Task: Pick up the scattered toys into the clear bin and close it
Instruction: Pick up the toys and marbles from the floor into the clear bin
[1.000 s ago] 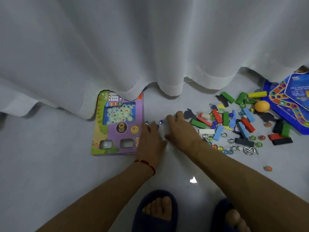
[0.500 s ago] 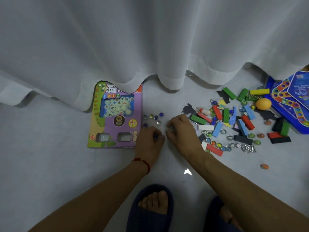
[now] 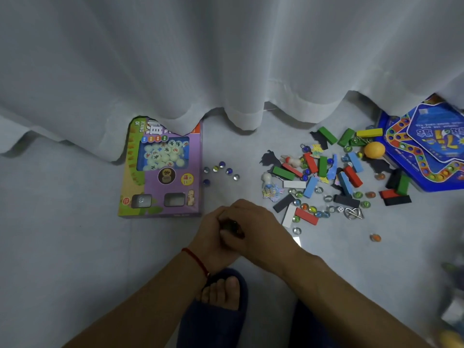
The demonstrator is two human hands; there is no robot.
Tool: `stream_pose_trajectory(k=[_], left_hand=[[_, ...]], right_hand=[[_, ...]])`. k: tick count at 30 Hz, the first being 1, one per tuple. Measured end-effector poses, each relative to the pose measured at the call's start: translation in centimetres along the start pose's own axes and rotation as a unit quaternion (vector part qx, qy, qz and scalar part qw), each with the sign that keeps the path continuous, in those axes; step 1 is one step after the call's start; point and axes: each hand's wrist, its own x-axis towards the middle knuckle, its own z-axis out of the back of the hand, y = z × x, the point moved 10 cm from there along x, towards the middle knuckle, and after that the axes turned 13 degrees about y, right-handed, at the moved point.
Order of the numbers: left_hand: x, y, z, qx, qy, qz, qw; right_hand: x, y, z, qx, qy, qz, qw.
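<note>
My left hand (image 3: 213, 234) and my right hand (image 3: 256, 229) are cupped together above the floor, fingers curled round small dark glass marbles (image 3: 232, 226) held between them. Several loose marbles (image 3: 222, 169) lie on the floor beside a purple boxed chess set (image 3: 163, 174). To the right a scatter of coloured wooden blocks (image 3: 326, 177), marbles, a die (image 3: 340, 209), a metal ring puzzle (image 3: 353, 213) and an orange ball (image 3: 374, 149) covers the floor. The clear bin shows only as a blur at the lower right edge (image 3: 452, 310).
A white curtain (image 3: 226, 59) hangs across the back, its hem over the chess box top. A blue board game (image 3: 426, 151) lies at the right. My slippered feet (image 3: 218, 305) stand just below the hands. A lone orange marble (image 3: 375, 237) lies apart.
Both hands pulled back from the floor near the loose marbles toward my feet and closed together round gathered marbles. The view has tilted slightly.
</note>
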Motion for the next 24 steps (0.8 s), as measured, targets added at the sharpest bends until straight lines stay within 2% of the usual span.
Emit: stream_pose_trajectory(k=[3,5,7,8,11,13,16,18,21,24], left_hand=[[0.1,-0.9,-1.3,0.02,0.034,-0.019,0.999],[0.7,-1.0,-0.7,0.01,0.015,-0.011,1.0],[1.1,-1.0,0.5,0.0,-0.023,-0.008,1.0],[1.4,-1.2,1.1,-0.008,-0.037,-0.016,0.999],[1.6,-1.6,1.2,-0.025,-0.042,-0.033,0.998],[1.6,-1.8,0.8,-0.02,-0.037,-0.039,0.998],[1.8,-2.0,0.8,-0.01,-0.036,-0.047,0.998],[1.7,-2.0,0.7,0.002,-0.036,-0.043,0.998],[1.6,-1.2,0.5,0.032,-0.018,-0.01,0.999],[1.3,0.3,0.6,0.054,-0.026,0.027,0.998]], right_hand=[[0.0,-0.9,1.9,0.059,-0.019,0.007,0.998],[-0.1,-3.1,4.0,0.078,-0.093,-0.029,0.992],[-0.4,-5.9,6.2,-0.013,-0.18,-0.107,0.978],[-0.3,-7.0,6.6,-0.093,-0.193,-0.142,0.966],[1.3,-8.9,5.5,-0.287,-0.145,-0.193,0.927],[1.9,-9.2,5.2,-0.311,-0.144,-0.192,0.92],[1.5,-8.4,6.0,-0.269,-0.189,-0.184,0.926],[0.3,-7.4,6.0,-0.173,-0.217,-0.171,0.946],[-1.4,-4.3,2.9,-0.047,-0.173,-0.107,0.978],[-3.8,-3.3,0.3,-0.038,-0.15,-0.099,0.983]])
